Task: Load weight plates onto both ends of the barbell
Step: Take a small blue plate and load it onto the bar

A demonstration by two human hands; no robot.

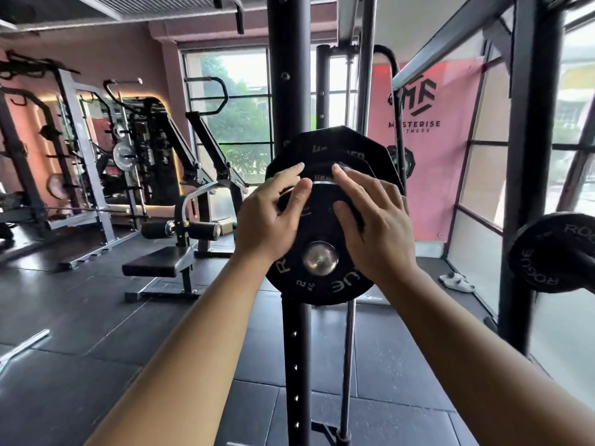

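**Position.** The Rogue plate [310, 284] hangs on a chrome stub [320, 257] in front of the black upright [296, 349]. Larger plates [341, 140] are stacked behind it. The view is end-on, so it cannot be told whether the stub is the barbell's sleeve end or a storage peg. A second Rogue plate [547, 255] sits on a separate bar at the right edge, well apart.

**Hands.** The hands are apart, both at the upper part of the stack. The left hand [267, 220] reaches forefinger and thumb to the top rim; motion blur hides whether they pinch it. The right hand [376, 226] lies with fingers extended against the plate faces, gripping nothing.

**Procedure (judged).**
1. Grip the plate at opposite sides of the rim, thumbs on the face and fingers behind.
2. Keep the plate square to the stub. A tilted bore is likely to bind on the chrome.
3. Slide it along the axis in one steady motion.
4. Keep the fingertips out of the gap between neighbouring plates.
5. Match the load on the opposite end.

**Markings.**
- Front plate: "ROGUE" and "2 KG".
- Right-hand plate: "ROGUE".
- Plates behind: white lettering beginning with "H", otherwise covered.
- Pink banner [428, 188]: an "MF" emblem above "MASTERISE FITNESS", partly hidden.
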